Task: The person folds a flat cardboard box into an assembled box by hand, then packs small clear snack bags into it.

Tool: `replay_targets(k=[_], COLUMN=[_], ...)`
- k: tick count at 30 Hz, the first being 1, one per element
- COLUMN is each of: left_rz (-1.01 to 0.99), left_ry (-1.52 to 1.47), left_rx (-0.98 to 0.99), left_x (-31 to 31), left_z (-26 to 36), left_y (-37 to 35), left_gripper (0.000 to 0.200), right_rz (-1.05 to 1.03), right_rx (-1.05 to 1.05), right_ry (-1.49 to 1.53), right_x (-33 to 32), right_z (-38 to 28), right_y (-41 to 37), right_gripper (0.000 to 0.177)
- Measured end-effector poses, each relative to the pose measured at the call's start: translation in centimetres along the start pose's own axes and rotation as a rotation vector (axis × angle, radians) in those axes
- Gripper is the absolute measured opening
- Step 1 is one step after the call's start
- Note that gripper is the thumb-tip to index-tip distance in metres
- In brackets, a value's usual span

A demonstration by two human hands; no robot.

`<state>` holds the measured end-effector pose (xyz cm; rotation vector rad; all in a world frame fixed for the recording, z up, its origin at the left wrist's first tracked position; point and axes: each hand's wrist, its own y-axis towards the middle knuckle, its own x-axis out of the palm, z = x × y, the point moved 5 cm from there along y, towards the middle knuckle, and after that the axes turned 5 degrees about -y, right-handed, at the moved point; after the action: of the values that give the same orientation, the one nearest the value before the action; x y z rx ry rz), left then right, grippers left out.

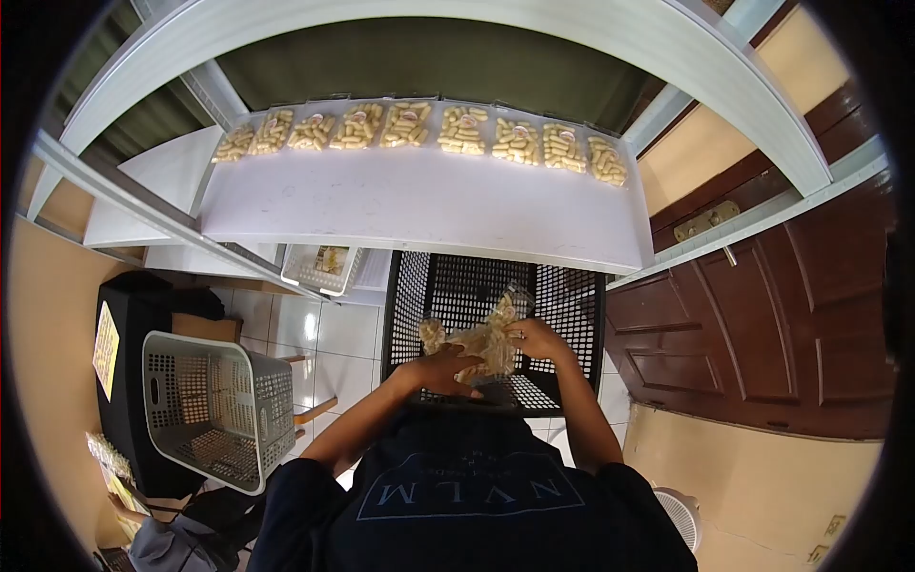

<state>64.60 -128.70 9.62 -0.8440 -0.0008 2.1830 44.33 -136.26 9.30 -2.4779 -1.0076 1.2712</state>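
A white tabletop [429, 205] is seen across the upper middle of the view, framed by white rails. A brown panelled door [772, 324] is seen at the right. Below the tabletop's near edge a black perforated crate [457, 286] is set on the tiled floor, and a grey perforated basket [214, 405] is tilted well to its left. A row of 9 clear packs of pale finger-shaped snacks [419, 129] is laid along the tabletop's far edge. A small white basket [322, 269] is tucked under the tabletop. Over the crate, a clear snack bag [484, 345] is held between both hands. The left hand [440, 369] is curled around its lower part, while its top is pinched by the fingers of the right hand [538, 338].
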Motion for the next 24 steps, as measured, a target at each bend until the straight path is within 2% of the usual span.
replay_targets(k=[1,3,4,5,6,7,8,9,11,12,13,14,15,16,17,21,23,24], left_rz=[-0.003,-0.274,-0.213,-0.078,0.189,0.338,0.556,0.695,0.886,0.799,0.806,0.694,0.578,0.473,0.45,0.384,0.426,0.461], left_ry=[0.005,-0.169,-0.275,-0.311,-0.19,-0.222,-0.16,-0.086,0.196,0.191,0.205,0.332,0.451,0.454,0.44,0.435,0.474,0.489], left_rx=[0.005,0.156,0.174,0.229,0.41,0.454,0.47,0.451,0.35,0.183,0.19,-0.014,-0.22,-0.273,-0.315,-0.331,-0.279,-0.269], left_x=[-1.6,-6.9,-9.9,-13.6,-17.2,-20.5,-23.9,-26.4,-29.8,-31.2,-31.5,-31.6,-31.4,-30.9,-30.0,-27.1,-25.1,-24.2], left_z=[1.0,5.5,6.9,8.5,9.5,10.3,10.9,10.7,9.3,8.1,8.3,7.9,7.0,5.5,5.3,5.9,6.0,6.4], left_y=[0.4,0.9,1.4,2.0,3.2,4.7,6.0,8.0,12.8,15.1,16.1,17.9,19.4,21.2,21.5,20.5,19.4,18.6], left_gripper=[0.053,0.058,0.054,0.043,0.033,0.027,0.026,0.03,0.042,0.058,0.058,0.067,0.077,0.089,0.091,0.094,0.092,0.085], right_rz=[-0.019,0.135,0.266,0.396,0.588,0.783,0.923,1.062,1.074,1.082,1.01,0.926,0.945,0.799,0.652,0.606,0.606,0.639], right_rx=[-0.003,-0.111,-0.102,-0.093,-0.163,-0.233,-0.228,-0.222,-0.212,-0.223,0.065,0.353,0.346,0.394,0.44,0.459,0.463,0.439], right_ry=[-0.056,0.049,0.156,0.266,0.226,0.184,0.061,-0.064,-0.159,-0.157,-0.334,-0.5,-0.495,-0.461,-0.426,-0.481,-0.467,-0.449], right_x=[-1.7,-7.5,-11.3,-14.6,-17.3,-20.1,-22.7,-25.3,-28.8,-29.5,-30.0,-30.3,-30.2,-29.8,-29.7,-27.6,-25.6,-24.8], right_z=[-0.9,-4.4,-7.1,-9.1,-9.6,-9.9,-10.7,-11.3,-9.1,-8.9,-8.0,-6.9,-5.3,-2.5,-1.0,-1.4,-1.3,-1.5], right_y=[-0.5,-1.8,-2.9,-3.5,-3.2,-2.8,-2.3,-1.5,3.2,4.8,6.7,7.9,9.3,11.2,12.3,10.1,8.0,6.9], right_gripper=[0.03,0.025,0.026,0.027,0.027,0.027,0.027,0.027,0.047,0.047,0.057,0.068,0.068,0.074,0.079,0.072,0.071,0.071])
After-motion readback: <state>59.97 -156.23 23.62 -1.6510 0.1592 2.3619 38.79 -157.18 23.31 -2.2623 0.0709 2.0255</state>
